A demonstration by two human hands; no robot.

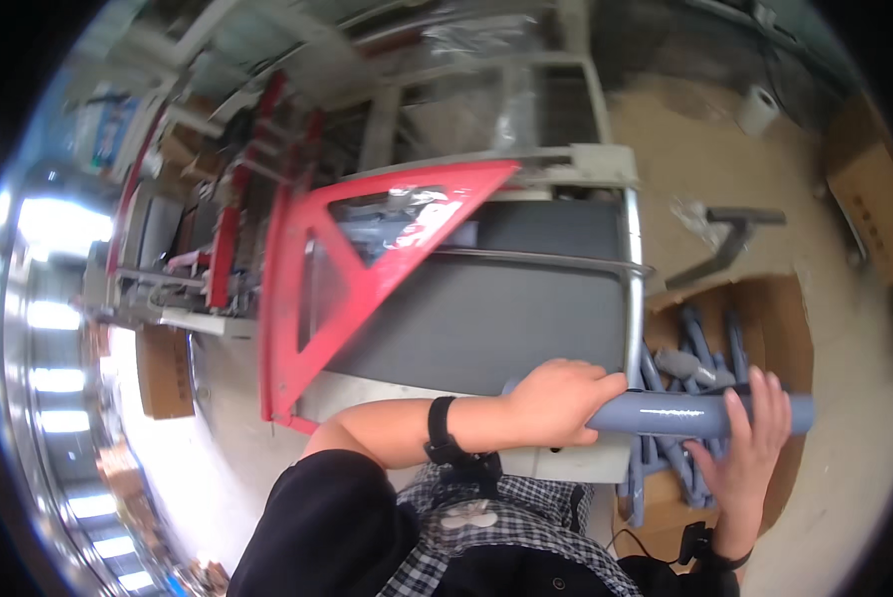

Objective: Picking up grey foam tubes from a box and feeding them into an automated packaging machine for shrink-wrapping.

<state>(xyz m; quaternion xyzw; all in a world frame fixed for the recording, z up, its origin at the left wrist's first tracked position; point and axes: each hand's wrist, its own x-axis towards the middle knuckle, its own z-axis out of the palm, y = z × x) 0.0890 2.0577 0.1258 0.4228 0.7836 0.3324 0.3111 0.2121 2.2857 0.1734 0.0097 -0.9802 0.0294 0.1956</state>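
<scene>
Holding a grey-blue round metal tube [700, 413] level above the dark grey flat surface [486, 318]: left hand [561, 400] clamped around one end, right hand [745, 438] cupping beneath with fingers loosely curled, apparently for balance, over a cardboard box of similar grey-blue tubes [780, 318].

Both hands (closed) on grey tube [680, 413]

A tube [685, 413] is lying across the conveyor belt's [506, 308] near right corner, over a cardboard box [780, 318] of similar tubes sitting on the floor [845, 418] right of it.
</scene>
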